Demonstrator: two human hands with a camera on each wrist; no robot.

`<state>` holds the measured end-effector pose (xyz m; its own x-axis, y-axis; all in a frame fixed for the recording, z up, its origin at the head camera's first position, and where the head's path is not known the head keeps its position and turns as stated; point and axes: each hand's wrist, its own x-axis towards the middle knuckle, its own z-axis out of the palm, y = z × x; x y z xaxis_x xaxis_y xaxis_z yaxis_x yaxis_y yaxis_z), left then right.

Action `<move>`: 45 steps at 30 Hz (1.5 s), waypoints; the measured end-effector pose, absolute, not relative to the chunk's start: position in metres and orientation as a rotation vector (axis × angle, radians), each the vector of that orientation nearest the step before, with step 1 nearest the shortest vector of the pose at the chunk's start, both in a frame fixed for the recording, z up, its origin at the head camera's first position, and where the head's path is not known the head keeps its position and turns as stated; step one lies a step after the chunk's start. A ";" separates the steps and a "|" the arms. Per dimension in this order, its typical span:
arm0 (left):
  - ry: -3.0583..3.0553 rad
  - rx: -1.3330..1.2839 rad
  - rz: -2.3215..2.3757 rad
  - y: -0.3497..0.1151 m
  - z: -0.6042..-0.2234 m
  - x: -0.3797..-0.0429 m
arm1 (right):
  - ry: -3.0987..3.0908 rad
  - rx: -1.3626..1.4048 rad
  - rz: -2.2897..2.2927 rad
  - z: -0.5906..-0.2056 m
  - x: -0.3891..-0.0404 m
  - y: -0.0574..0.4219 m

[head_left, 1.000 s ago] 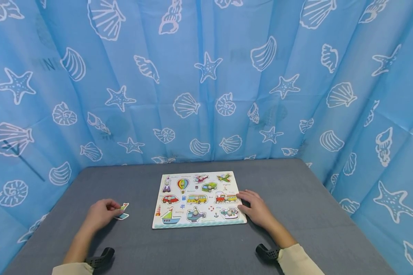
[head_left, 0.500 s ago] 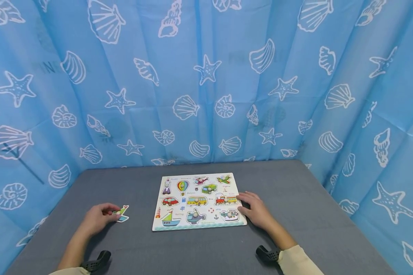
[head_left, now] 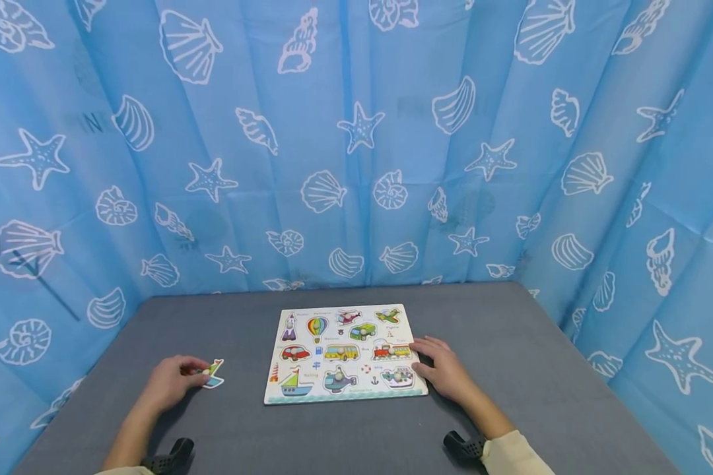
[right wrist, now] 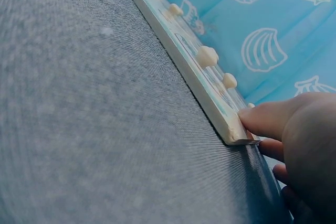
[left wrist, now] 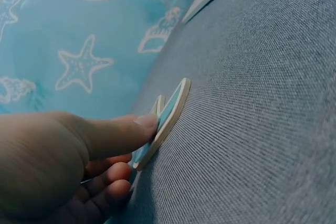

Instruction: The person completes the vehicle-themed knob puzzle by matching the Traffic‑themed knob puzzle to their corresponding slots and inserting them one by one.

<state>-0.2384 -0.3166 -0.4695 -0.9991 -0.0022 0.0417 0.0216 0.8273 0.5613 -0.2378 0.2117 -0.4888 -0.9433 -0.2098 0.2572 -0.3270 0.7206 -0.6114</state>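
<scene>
My left hand [head_left: 171, 384] pinches a sailboat puzzle piece [head_left: 214, 375] between thumb and fingers, left of the puzzle board. In the left wrist view, the thumb lies over the blue-faced piece [left wrist: 173, 106], whose pale wooden edge stands close over the cloth. The white puzzle board [head_left: 356, 394] lies flat at the centre, printed with vehicles and labels. My right hand [head_left: 443, 369] rests at its right edge, fingers extended near the train. From the right wrist, the thumb touches the top by the corner of the board [right wrist: 202, 95], and the other fingers lie beside that edge.
The grey cloth-covered table [head_left: 344, 442] carries everything. Several round knobs, such as a pale knob [right wrist: 207, 56], stand up from the board. A blue curtain [head_left: 356, 158] with white shells and starfish hangs behind the table and along its sides.
The sailboat piece has turned from tilted, with little of its face showing, to showing its coloured face to the head camera. The left hand has shifted slightly; the right hand keeps its place.
</scene>
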 end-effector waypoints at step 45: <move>-2.863 -0.159 -0.936 -0.241 -0.454 -0.231 | -2.759 0.434 1.041 -0.490 -0.239 0.213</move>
